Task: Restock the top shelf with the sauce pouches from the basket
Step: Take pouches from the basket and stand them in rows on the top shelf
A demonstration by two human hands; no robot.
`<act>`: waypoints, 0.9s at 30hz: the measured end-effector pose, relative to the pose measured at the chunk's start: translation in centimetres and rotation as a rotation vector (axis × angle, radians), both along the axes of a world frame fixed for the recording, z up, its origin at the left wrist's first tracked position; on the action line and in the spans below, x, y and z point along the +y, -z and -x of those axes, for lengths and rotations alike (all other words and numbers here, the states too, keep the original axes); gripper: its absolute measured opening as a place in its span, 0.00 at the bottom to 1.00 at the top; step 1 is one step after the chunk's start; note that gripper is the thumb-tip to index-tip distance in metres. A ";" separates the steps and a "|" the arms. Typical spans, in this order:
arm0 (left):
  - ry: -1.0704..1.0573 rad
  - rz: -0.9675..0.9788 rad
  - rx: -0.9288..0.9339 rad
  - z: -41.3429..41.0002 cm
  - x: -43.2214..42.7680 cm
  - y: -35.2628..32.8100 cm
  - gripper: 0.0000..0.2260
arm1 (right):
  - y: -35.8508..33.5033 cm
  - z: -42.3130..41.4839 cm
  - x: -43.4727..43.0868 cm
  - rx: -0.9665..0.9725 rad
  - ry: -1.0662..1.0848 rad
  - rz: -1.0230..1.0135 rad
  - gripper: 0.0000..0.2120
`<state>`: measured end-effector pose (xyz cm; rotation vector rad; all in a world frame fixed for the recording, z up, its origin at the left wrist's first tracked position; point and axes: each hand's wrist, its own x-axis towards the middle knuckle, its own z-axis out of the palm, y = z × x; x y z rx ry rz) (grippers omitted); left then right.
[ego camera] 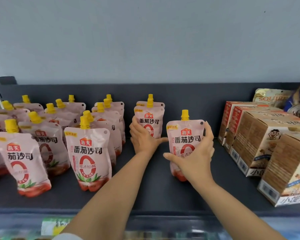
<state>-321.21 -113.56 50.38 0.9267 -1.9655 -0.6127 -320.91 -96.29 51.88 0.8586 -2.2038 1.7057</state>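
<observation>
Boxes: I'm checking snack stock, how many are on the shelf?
4, in a row at the right of the shelf: rear box, second box, third box, front box. Others may be hidden off-frame.

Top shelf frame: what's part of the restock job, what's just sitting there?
Job: front pouch, gripped by right hand; back pouches, held by left hand; stocked pouches standing at left; top shelf.
Not job: brown boxes at right; snack bags behind them; blurred goods on the lower shelf.
</observation>
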 end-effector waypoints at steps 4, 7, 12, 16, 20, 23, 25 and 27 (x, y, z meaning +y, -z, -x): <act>0.030 -0.047 -0.114 -1.5 0.7 -0.2 0.64 | 0.1 0.0 1.3 0.008 -0.068 -0.017 0.62; 0.034 -0.068 -0.187 -2.5 1.2 -0.2 0.65 | 0.3 -0.1 1.9 0.002 -0.069 -0.036 0.65; 0.069 -0.091 -0.239 -3.7 2.1 -0.5 0.58 | 0.3 -0.7 2.7 -0.093 -0.071 -0.183 0.67; 0.094 -0.083 -0.198 -4.0 1.7 -0.8 0.51 | 0.5 -1.3 3.3 -0.126 -0.057 -0.247 0.61; 0.106 -0.060 -0.199 -3.2 2.1 -0.4 0.50 | 0.8 -1.4 3.5 -0.121 -0.035 -0.282 0.55; 0.111 -0.060 -0.192 -2.8 2.3 -0.3 0.50 | 0.6 -1.1 3.4 -0.111 -0.021 -0.304 0.53; 0.115 -0.078 -0.184 -2.9 2.2 -0.3 0.50 | 0.6 -1.0 3.3 -0.117 -0.020 -0.315 0.52; 0.127 -0.107 -0.205 -3.2 2.2 -0.3 0.52 | 0.7 -1.0 3.3 -0.127 -0.014 -0.306 0.50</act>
